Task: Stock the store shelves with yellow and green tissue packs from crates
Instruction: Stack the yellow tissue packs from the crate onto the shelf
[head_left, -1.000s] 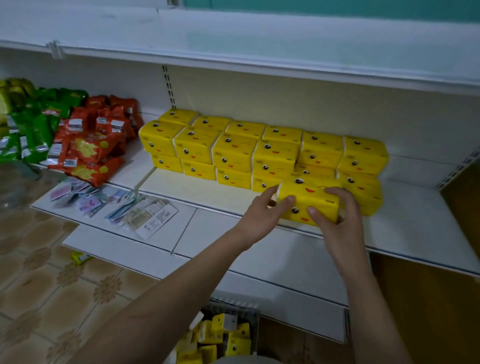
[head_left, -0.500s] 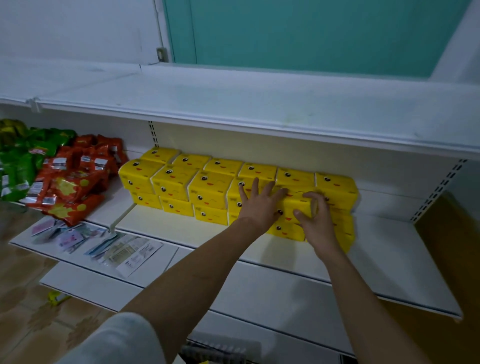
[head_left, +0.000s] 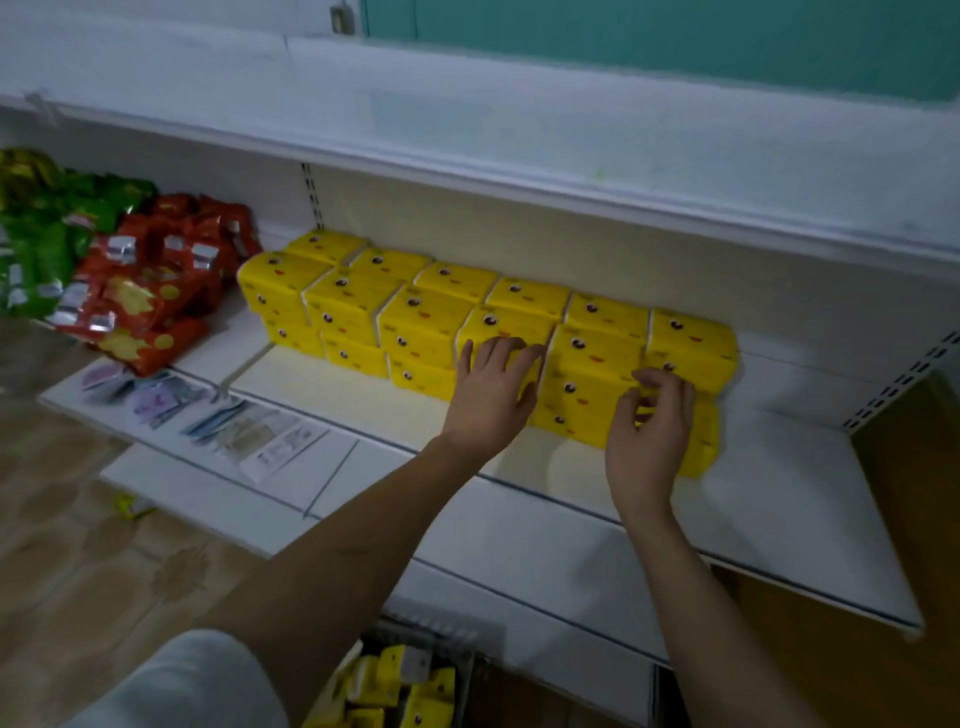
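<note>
Yellow tissue packs (head_left: 421, 332) with printed faces stand two high in two rows on the white middle shelf (head_left: 779, 493). One yellow pack (head_left: 587, 384) sits in the front row near the right end of the stack. My left hand (head_left: 488, 395) lies with spread, straight fingers against the pack fronts just left of it. My right hand (head_left: 649, 431) hovers at that pack's right side, fingers loosely curled and holding nothing. A crate (head_left: 457, 639) with more yellow packs (head_left: 410, 686) shows at the bottom edge.
Red snack bags (head_left: 156, 296) and green bags (head_left: 47, 234) are piled at the shelf's left end. Flat sachets (head_left: 244, 426) lie on the lower shelf ledge. An upper shelf (head_left: 519, 135) overhangs the stack. The shelf right of the stack is bare white board.
The yellow pack I held in both hands now sits in the stack's front row. My right hand has come off it; my left hand lies flat against the fronts.
</note>
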